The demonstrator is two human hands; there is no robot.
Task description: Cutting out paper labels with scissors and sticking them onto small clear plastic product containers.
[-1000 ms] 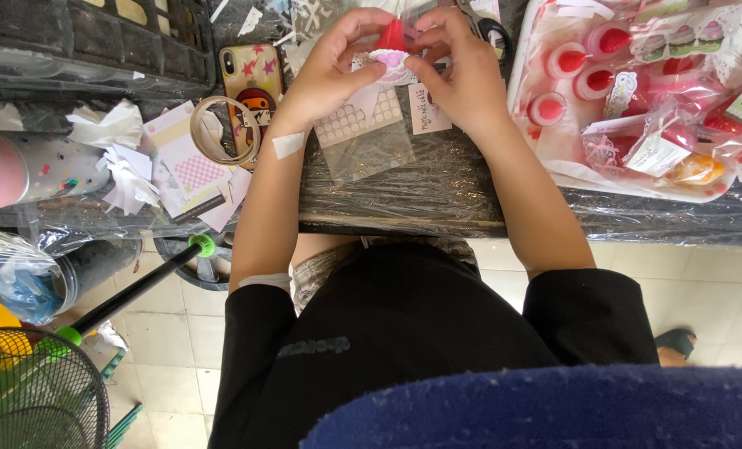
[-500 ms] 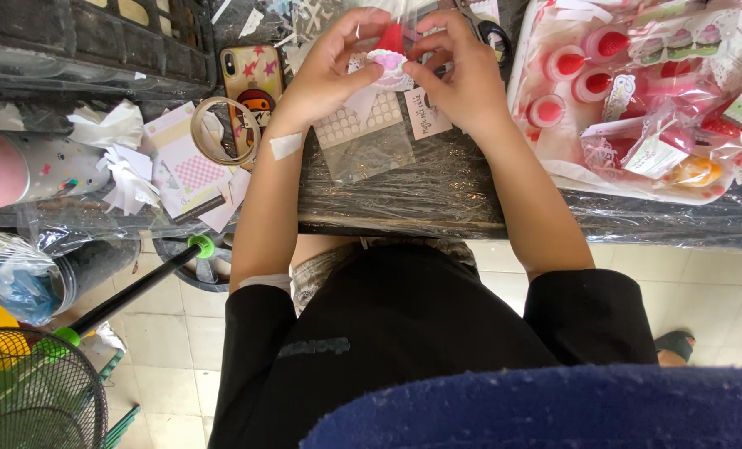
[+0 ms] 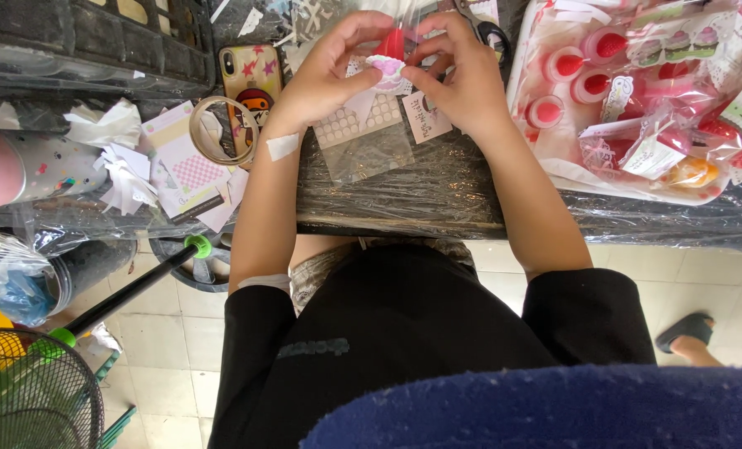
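Head view: left hand (image 3: 325, 71) and right hand (image 3: 462, 75), fingers curled, grip small red-and-white piece (image 3: 388, 56).

Craft stall: packaged trinkets (image 3: 637, 91), tape roll (image 3: 224, 130)

- Table (image 3: 437, 199), black plastic wrap over top.
- 12 o'clock: sticker sheet (image 3: 363, 125), clear bag (image 3: 369, 156).
- 10 o'clock: phone (image 3: 250, 87), tape ring (image 3: 224, 130), paper scraps (image 3: 121, 179).
- 2 o'clock: white tray (image 3: 571, 170) w/ pink pkgs.

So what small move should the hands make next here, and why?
Probably press the small pink-and-white piece down against the red item: both the left hand and the right hand pinch them together above the sticker sheet.
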